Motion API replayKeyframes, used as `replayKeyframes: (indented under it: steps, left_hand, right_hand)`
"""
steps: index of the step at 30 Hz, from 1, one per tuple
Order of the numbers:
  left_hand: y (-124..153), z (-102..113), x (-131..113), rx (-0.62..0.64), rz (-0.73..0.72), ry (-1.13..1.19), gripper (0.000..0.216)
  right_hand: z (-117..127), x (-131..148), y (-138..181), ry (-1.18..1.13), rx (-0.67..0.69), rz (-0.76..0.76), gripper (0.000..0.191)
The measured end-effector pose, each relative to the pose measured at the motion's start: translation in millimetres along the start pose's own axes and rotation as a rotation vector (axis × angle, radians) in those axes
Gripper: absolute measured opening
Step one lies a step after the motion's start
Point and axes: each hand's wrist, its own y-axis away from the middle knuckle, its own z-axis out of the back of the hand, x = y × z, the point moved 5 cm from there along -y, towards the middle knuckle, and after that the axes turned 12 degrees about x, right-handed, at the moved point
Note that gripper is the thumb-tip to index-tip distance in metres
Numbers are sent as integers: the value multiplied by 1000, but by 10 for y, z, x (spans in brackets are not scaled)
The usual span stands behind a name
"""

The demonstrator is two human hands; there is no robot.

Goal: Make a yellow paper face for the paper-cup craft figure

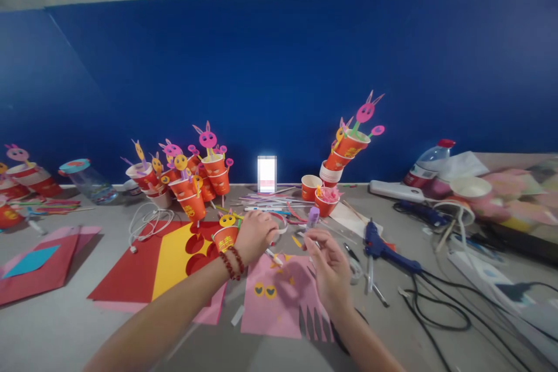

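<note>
Positions are taken from the centre of the pink sheet [261, 322]. Nearest, it lies flat on the surface [209, 351]. Dark narrow shapes [310, 324] run along its 5 o'clock edge; whether cut or laid on, unclear. Two yellow discs [265, 290] with dark hearts lie side by side on it at 10 o'clock, attached to no face.

The right hand [329, 261], at 2 o'clock, has thumb and forefinger brought close together; whether anything is pinched cannot be told. The left hand [257, 235], at 11 o'clock, is palm down with fingertips hidden; its grip cannot be confirmed. A white stick [274, 256] shows just below it.

Beside the left wrist, between 10 and 11 o'clock, is a red cup [225, 238] with a yellow face. A blue glue gun [387, 250] lies at 2 o'clock.

Farther off, decorated cups are stacked at 11 o'clock [215, 171] and 1 o'clock [349, 145], many bearing eared faces; these are judged largely done. Loose sticks [270, 202] at 12 o'clock and the unattached discs suggest that face-making remains unfinished.
</note>
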Motion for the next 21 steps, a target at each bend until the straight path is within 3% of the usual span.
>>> replayKeyframes:
  steps: [3, 5, 10, 14, 17, 21]
  left_hand:
    - [-114, -178, -53, 91, -49, -47, 14]
    - [-51, -203, -92, 119, -55, -61, 12]
    - [508, -232, -247, 257, -97, -39, 11]
    - [886, -356, -287, 390, -45, -92, 27]
    - [933, -443, -277, 458, 8, -151, 27]
    - [853, -454, -342, 497, -28, -175, 21]
  right_hand:
    - [-8, -18, 4, -19, 22, -11, 8]
    - [-9, -15, 2, -58, 30, -28, 9]
    - [-20, -4, 5, -125, 47, -109, 12]
    - [-62, -18, 26, -132, 90, -131, 15]
    - [-105, -9, 33, -88, 134, -102, 16]
    - [-136, 19, 23, -18, 158, -66, 16]
